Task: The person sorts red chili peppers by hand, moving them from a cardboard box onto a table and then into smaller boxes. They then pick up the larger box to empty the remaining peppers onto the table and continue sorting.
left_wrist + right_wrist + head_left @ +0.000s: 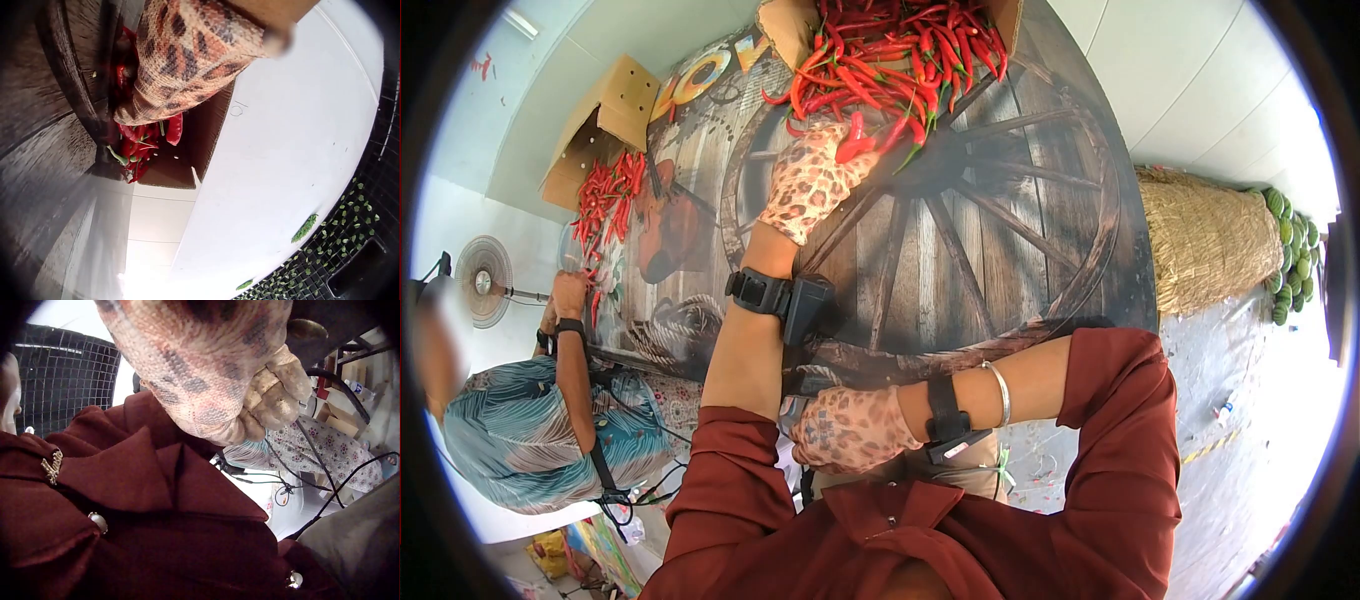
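Loose red chili peppers (pixel 900 50) spill from a cardboard box (pixel 790 32) at the table's far side. My left hand (pixel 810 180), in a leopard-print glove, reaches to the near edge of this pile. Its fingers hold red chili (pixel 857 148) there; in the left wrist view, red chilies (pixel 140 147) with green stems show under and beyond the glove. My right hand (pixel 855 430), in a matching glove, is drawn back near my waist at the table's near edge. Its fingers (pixel 275 394) curl inward in the right wrist view; I cannot tell whether they hold anything.
Farther left, another box (pixel 625 105) lies tipped with chilies (pixel 605 200) spread before it; a person (pixel 550 420) works there. The table (pixel 1000 240) has a printed wagon-wheel cover. A fan (pixel 485 280) stands beyond. Straw (pixel 1210 240) and green fruits (pixel 1290 250) are right.
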A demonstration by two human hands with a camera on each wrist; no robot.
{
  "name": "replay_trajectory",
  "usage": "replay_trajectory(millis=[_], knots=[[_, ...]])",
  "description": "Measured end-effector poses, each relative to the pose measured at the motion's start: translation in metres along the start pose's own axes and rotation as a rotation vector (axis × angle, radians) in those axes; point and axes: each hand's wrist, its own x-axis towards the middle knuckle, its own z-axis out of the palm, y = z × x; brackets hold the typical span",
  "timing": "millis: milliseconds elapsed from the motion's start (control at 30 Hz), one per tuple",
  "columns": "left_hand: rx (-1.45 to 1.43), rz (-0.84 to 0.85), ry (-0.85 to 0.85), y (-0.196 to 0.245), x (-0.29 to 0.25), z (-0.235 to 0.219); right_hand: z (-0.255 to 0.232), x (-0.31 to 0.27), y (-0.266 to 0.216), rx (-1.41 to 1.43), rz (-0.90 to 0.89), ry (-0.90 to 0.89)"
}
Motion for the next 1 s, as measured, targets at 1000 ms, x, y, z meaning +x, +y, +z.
replay_trajectory(millis=[1000], knots=[[0.046, 0.02, 0.03, 0.002, 0.0, 0.003, 0.024, -0.003, 0.005, 0.036, 0.039, 0.035]])
